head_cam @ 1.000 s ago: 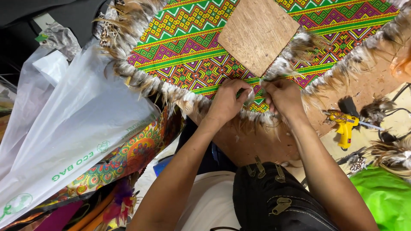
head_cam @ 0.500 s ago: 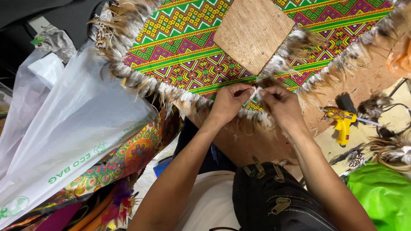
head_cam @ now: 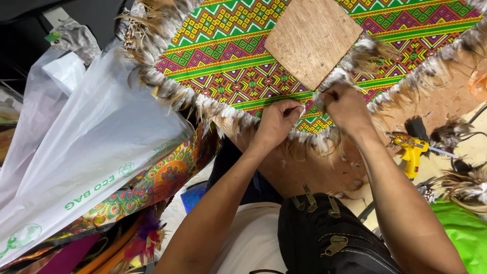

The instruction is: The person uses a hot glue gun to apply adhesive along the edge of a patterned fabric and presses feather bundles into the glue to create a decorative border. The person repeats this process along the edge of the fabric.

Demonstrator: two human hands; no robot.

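At nine o'clock lay a heap of clear plastic bags [head_cam: 86, 152] with green print, and under them at seven o'clock a floral patterned cloth [head_cam: 152, 185]. Toward the centre, the left hand [head_cam: 278, 122] was curled, its fingertips pressed down on the feathered edge [head_cam: 223, 114] of the woven patterned panel [head_cam: 228, 56], which spread from eleven o'clock across to one o'clock. A brown board [head_cam: 312, 38] lay on the panel at twelve o'clock. Just beside the left hand, the right hand [head_cam: 346, 104] pinched a small tuft of feathers [head_cam: 324, 83] at the board's lower corner. At six o'clock sat a black bag [head_cam: 329, 238] with brass clips on the person's lap. At three o'clock a yellow glue gun [head_cam: 412, 147] rested on the wooden tabletop [head_cam: 446, 101], near loose feathers [head_cam: 466, 185] and a green bag [head_cam: 466, 233] at four o'clock.
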